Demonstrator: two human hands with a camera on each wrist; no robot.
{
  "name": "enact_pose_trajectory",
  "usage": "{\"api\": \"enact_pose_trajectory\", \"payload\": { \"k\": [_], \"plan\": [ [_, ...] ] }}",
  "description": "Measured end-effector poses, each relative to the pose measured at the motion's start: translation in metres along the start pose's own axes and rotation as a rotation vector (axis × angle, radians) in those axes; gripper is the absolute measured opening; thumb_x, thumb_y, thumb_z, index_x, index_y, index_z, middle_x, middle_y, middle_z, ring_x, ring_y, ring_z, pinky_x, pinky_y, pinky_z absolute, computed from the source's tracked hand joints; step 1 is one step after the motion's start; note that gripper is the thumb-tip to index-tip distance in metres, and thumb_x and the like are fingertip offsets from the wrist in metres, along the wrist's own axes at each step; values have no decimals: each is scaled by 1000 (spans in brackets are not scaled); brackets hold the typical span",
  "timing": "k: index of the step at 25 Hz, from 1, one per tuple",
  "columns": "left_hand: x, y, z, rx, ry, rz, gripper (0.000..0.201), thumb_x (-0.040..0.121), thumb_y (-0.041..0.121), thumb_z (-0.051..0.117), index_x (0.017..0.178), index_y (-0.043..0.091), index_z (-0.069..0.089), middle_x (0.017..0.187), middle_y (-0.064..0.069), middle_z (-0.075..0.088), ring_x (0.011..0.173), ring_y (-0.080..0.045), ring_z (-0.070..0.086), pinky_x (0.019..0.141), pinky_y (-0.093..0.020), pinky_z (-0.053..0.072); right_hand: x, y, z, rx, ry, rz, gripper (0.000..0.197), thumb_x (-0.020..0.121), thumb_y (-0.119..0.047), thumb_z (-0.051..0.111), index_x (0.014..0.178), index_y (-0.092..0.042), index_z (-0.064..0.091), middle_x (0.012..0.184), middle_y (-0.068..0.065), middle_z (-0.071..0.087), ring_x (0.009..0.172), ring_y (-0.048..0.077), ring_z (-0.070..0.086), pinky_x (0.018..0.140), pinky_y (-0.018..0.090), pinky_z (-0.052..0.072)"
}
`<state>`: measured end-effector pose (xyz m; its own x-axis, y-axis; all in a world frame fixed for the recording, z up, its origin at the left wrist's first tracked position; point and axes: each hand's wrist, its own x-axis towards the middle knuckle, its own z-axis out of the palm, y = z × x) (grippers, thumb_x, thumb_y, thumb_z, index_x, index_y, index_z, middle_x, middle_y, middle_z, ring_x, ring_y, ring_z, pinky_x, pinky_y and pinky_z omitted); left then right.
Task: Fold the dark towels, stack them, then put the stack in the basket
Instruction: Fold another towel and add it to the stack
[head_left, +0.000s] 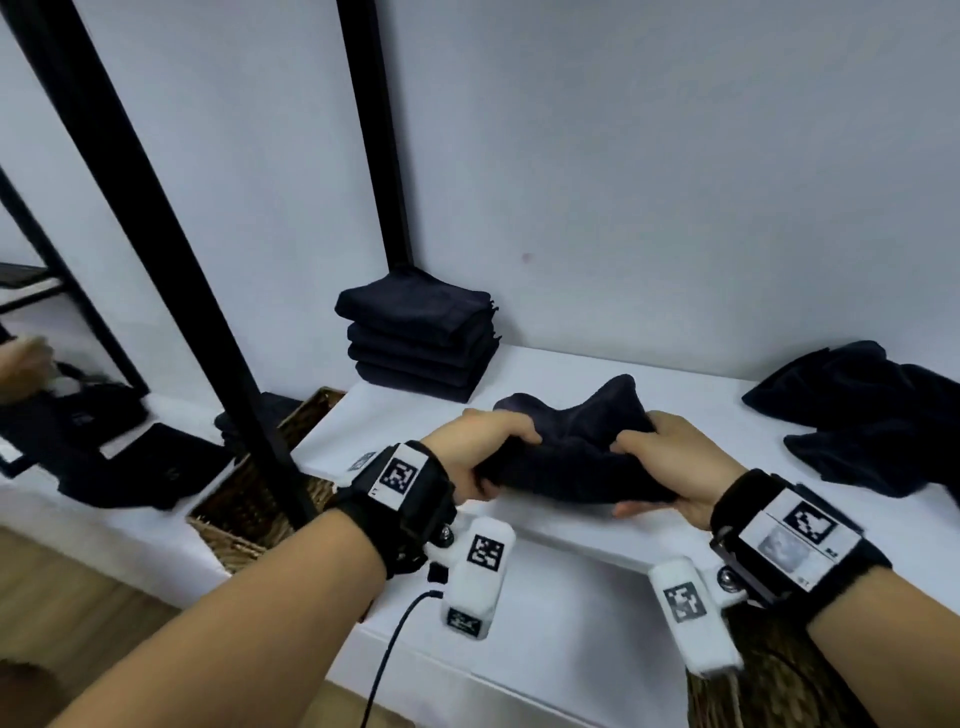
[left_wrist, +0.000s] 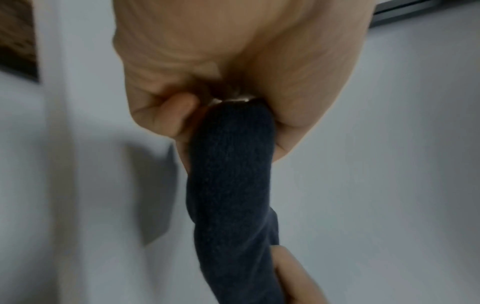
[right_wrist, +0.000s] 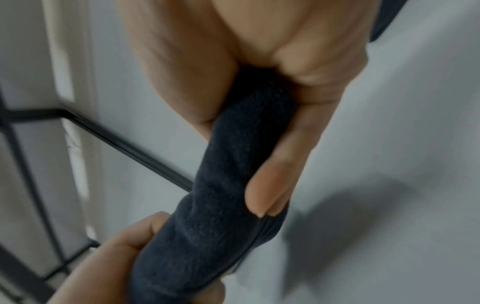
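Currently: 1 dark towel (head_left: 566, 457), bunched, gripped by left hand (head_left: 483, 452) and right hand (head_left: 675, 467); folded stack (head_left: 421, 338) far left.

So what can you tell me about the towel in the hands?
The towel is dark navy, soft and fuzzy like terry cloth. It is bunched up, not flat, with one corner poking upward. The left hand grips one end and the right hand grips the other, holding it just above the white table.
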<state>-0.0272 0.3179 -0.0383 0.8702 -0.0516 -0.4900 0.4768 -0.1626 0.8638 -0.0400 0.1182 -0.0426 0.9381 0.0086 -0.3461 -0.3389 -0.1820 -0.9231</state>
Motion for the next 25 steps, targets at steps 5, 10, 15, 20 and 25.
{"api": "enact_pose_trajectory", "payload": {
  "k": [5, 10, 15, 20, 25],
  "plan": [
    [7, 78, -55, 130, 355, 364, 42, 84, 42, 61, 120, 23, 50, 109, 1, 59, 89, -13, 57, 58, -24, 48, 28, -68, 36, 172, -68, -231, 22, 90, -7, 55, 111, -10, 54, 107, 10, 63, 87, 30, 69, 60, 41, 59],
    [68, 154, -130, 504, 600, 447, 41, 88, 23, 44, 130, 25, 46, 122, -7, 56, 107, -28, 56, 87, -30, 45, 111, -137, 100, 227, -89, -295, 19, 86, -8, 59, 102, -18, 53, 110, 10, 63, 92, 31, 69, 66, 47, 61],
    [155, 156, -173, 784, 698, 320, 44, 90, 17, 41, 133, 21, 41, 120, -17, 58, 106, -36, 57, 84, -35, 44, 198, -157, 134, 190, -159, -69, 18, 91, -23, 62, 106, -14, 59, 96, 8, 66, 84, 24, 65, 68, 38, 56],
    [202, 136, -162, 1546, 782, 624, 34, 87, 7, 45, 120, 9, 53, 128, -12, 45, 115, -32, 45, 91, -42, 39, 225, -138, 126, -109, -149, 26, 27, 87, -35, 68, 102, -14, 61, 86, 4, 64, 69, 17, 65, 65, 30, 56],
    [225, 129, -176, 1231, 507, 642, 39, 94, 18, 34, 127, 12, 53, 129, -8, 53, 121, -28, 48, 101, -42, 38, 232, -134, 121, -576, 156, -575, 53, 78, -51, 71, 121, -25, 52, 111, -5, 59, 101, 13, 58, 88, 26, 46]
  ]
}}
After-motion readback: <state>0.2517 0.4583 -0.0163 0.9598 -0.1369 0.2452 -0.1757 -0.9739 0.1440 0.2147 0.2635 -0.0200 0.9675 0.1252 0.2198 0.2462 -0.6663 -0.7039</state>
